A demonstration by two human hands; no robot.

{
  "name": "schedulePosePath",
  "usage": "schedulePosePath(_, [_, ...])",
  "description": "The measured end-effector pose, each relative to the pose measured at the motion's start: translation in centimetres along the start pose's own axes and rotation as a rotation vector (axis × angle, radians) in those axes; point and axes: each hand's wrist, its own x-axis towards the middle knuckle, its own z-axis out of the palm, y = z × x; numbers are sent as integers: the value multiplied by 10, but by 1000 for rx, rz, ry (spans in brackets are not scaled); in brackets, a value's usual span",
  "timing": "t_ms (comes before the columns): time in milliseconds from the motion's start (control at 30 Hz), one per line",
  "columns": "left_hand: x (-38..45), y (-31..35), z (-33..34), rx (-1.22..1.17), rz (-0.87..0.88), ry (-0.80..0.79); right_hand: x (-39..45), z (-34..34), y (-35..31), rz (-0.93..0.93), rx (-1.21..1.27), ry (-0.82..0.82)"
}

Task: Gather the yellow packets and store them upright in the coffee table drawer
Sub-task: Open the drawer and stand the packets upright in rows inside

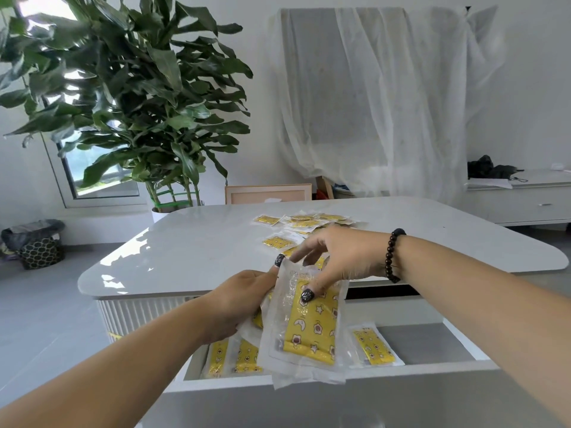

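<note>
White walls, a draped sheet and a tall leafy plant frame a glossy pale counter, the coffee table, whose drawer stands pulled open toward the viewer. Both hands work above that drawer: the left hand grips a small stack of packets from the side with curled fingers, while the right hand, wearing a dark bead bracelet, pinches the front packet near its top, thumb pressed on the yellow face. Each packet is a clear, crinkly plastic sleeve around a flat yellow insert printed with stars, moons and small round shapes; slippery and floppy, most likely. More packets already stand on edge at the drawer's left, one leans further right, and a loose scatter lies on the counter beyond. To do this step well, square the stack's edges first, lower it on edge against the standing row, and let go only once it leans supported.
</note>
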Motion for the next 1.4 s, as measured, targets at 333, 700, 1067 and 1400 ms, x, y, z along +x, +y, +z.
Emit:
schedulePosePath(333, [0,-5,-9,-21,-40,-82,-8,17,35,86,434,202])
schedulePosePath(700, [-1,-6,7,132,15,-170,-4,37,49,176,634,376])
schedulePosePath(1067, [5,-13,13,74,50,-23,-13,64,50,245,1021,336])
schedulePosePath(1400, [14,-26,28,257,-35,59,-9,88,72,288,893,375])
